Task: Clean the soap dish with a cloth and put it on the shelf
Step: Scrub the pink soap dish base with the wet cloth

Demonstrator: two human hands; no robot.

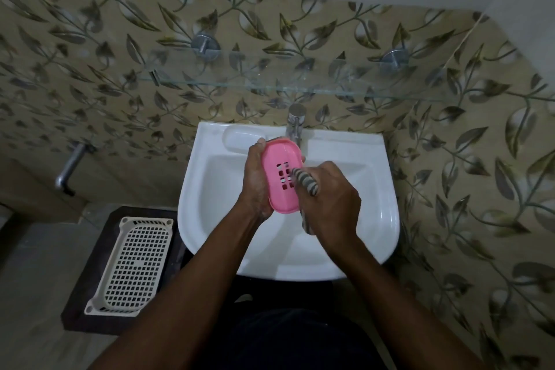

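A pink plastic soap dish (277, 165) with drain slots is held on edge over the white basin (372, 213). My left hand (255, 180) grips it from the left, fingers curled behind it. My right hand (333, 201) holds a grey striped cloth (306, 183) and presses its tip against the dish's slotted face. A tail of the cloth hangs below that hand. The glass shelf (300, 85) runs along the tiled wall above the sink, with nothing on it.
A chrome tap (295, 123) stands at the basin's back edge, just behind the dish. A cream perforated basket (132, 264) lies on a dark stand at the left. A metal pipe (70, 168) juts from the left wall.
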